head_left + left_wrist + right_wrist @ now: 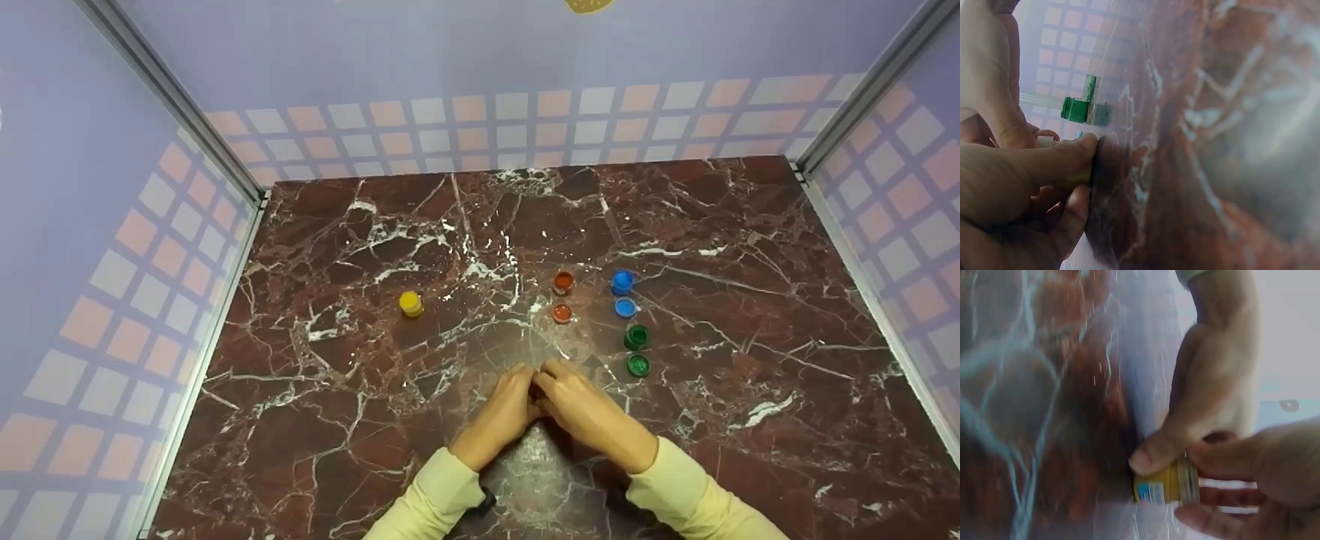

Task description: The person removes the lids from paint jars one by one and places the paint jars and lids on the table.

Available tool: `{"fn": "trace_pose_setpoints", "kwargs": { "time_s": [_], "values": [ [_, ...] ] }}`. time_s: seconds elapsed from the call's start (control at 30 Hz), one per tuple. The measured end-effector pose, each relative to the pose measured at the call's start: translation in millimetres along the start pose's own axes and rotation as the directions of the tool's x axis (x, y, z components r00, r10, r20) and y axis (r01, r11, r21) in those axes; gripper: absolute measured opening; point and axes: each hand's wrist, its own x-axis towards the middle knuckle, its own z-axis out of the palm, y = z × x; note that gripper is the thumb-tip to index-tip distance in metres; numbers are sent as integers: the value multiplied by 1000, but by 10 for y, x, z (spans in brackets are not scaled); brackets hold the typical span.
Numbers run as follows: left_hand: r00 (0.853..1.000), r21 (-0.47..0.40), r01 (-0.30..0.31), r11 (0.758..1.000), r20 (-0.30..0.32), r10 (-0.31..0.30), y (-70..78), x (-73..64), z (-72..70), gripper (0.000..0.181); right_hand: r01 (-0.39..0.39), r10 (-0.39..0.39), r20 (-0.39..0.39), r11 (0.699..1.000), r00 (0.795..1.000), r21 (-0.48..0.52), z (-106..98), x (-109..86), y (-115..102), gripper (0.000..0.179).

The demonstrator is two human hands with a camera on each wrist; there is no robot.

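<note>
Both hands meet close over the table's near middle, around a small yellow paint jar (pixel 1171 485) with a printed label. My left hand (pixel 506 405) grips the yellow body, its thumb pressed along the side near the base. My right hand (pixel 581 401) pinches the pale lid (pixel 1189 481) between thumb and fingers. The jar lies hidden behind the fingers in the head view. In the left wrist view, part of its yellow side (pixel 1075 179) shows between the left thumb and fingers, low against the table.
Ahead and right stand uncovered paint jars, orange (pixel 563 283), blue (pixel 622 283) and green (pixel 637 337). Just in front of each lies its lid, orange (pixel 562 313), blue (pixel 625 307) and green (pixel 638 366). Another yellow jar (pixel 410 304) stands left on the marbled table (pixel 300 420). Panels enclose three sides.
</note>
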Motion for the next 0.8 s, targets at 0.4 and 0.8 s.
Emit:
{"fn": "trace_pose_setpoints", "kwargs": {
  "time_s": [0.4, 0.8],
  "values": [
    [996, -42, 82, 996, 27, -81, 20, 19, 1, 35, 150, -169, 118, 976, 979, 159, -103, -5, 159, 16],
    [1000, 4, 15, 1000, 6, -15, 13, 9, -5, 33, 198, -203, 10, 964, 979, 175, -54, -54, 238, 21]
  ]
}}
